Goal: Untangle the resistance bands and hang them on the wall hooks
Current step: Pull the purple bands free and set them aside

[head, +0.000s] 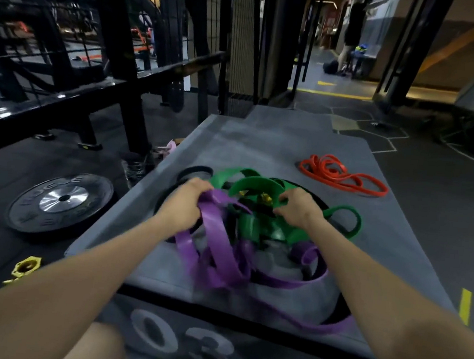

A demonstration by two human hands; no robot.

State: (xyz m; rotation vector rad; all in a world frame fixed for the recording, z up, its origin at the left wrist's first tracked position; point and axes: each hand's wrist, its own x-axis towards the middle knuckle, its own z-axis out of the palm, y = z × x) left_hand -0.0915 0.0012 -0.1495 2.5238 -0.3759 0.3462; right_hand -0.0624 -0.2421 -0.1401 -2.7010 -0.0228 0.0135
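Note:
A tangled heap of resistance bands lies on a grey padded box (263, 141) marked "03". My left hand (185, 200) grips the purple band (217, 247) at the heap's left side. My right hand (298, 207) holds a loop of the green band (254, 185) on the right. A black band (195, 170) lies under and around the heap. A red band (338, 175) sits apart in a loose coil at the box's far right. No wall hooks are in view.
A black weight plate (61, 201) lies on the floor to the left, with a yellow collar (26, 267) near it. A black steel rack (100, 77) stands at the left. A person (354, 25) stands far back in the corridor.

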